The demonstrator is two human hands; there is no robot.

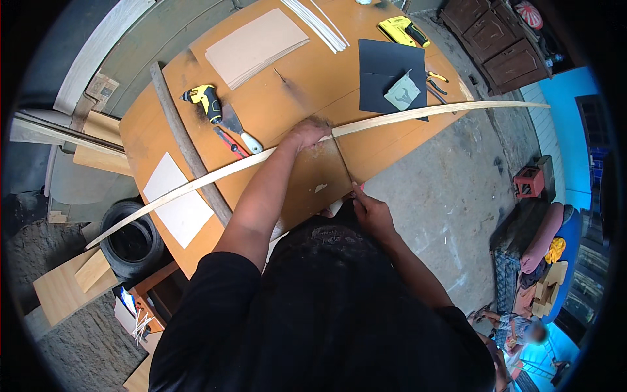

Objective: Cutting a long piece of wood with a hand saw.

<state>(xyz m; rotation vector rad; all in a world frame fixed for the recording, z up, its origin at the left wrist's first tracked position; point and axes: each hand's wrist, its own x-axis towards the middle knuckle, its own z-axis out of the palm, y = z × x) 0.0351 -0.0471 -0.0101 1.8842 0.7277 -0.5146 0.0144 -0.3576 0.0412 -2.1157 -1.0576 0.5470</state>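
A long, pale wooden strip [398, 117] lies across the orange-brown table [307, 179] and reaches well past both sides. My left hand [308, 134] is closed on it near its middle, pressing it to the tabletop. Just right of those fingers, a handsaw's thin dark blade [343, 160], seen almost edge-on, meets the strip. Its handle is in my closed right hand [372, 210] at the table's near edge; only a bit of pinkish red shows past the fingers. Left of my left hand lie a scraper [249, 140], a red utility knife [230, 142] and a yellow-black cordless screwdriver [208, 101].
A rough wooden stick [179, 134] and white sheet [171, 202] lie at left under the strip. Brown sheets [258, 46], a black sheet [379, 62], pliers [436, 81] and a yellow power tool [403, 31] sit farther back. A tyre [134, 245] stands at left.
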